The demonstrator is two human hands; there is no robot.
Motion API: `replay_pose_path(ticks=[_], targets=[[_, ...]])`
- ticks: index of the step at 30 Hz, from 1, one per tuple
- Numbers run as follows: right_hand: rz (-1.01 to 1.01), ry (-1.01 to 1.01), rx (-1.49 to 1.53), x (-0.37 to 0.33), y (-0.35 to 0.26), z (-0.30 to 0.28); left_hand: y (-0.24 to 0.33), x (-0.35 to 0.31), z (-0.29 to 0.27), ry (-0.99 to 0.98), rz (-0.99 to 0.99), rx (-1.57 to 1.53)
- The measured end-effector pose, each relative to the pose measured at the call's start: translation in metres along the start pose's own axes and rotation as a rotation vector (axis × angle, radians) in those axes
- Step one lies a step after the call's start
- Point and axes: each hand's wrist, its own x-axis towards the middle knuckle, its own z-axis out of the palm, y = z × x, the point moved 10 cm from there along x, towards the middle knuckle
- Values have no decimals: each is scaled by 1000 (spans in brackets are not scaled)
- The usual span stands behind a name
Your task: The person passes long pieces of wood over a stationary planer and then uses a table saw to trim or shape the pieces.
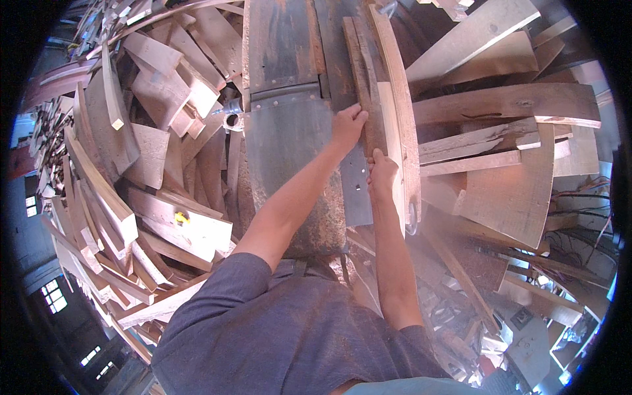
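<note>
Crowding both sides of the metal machine bed [289,145], loose timber leaves a narrow working lane. On the left, a tangled heap of boards [155,89] leans at all angles, and a pale block with a yellow mark [204,227] lies in its lower part. On the right, a long pale plank [477,39] slants outward above a dark brown board [503,103], a cracked plank [477,139] and a broad wooden panel [510,187]. Thin cables [582,197] trail near the far right edge. Closest to the work, an upright wooden fence [399,85] runs along the right of the bed, walling off that side, with a paler strip [390,115] just inside it.

Left of that paler strip, the wood strip [370,85] lies lengthwise over the bed's right part. It is long, narrow and dark brown, with a lengthwise line dividing its upper face and a rough-looking surface. The left hand [349,125] is at its left edge, fingers curled; the right hand [382,176] is bunched at its near end. How far the hidden fingers wrap the wood, I cannot tell.
</note>
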Motion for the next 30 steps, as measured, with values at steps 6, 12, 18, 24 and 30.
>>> replay_pose_path(ticks=[6, 12, 18, 24, 30], targets=[[-16, 25, 18, 13, 4, 0, 11, -51, 8, -125, -49, 7], [-8, -10, 35, 5, -9, 9, 3, -71, 13, -139, -27, -40], [-18, -31, 28, 18, -6, 13, 5, -67, 10, -65, 14, -9], [12, -30, 74, 12, -13, 17, 14, -62, 5, -74, -81, -21], [1, -41, 118, 13, -16, 20, 20, -59, 2, 6, -13, 6]])
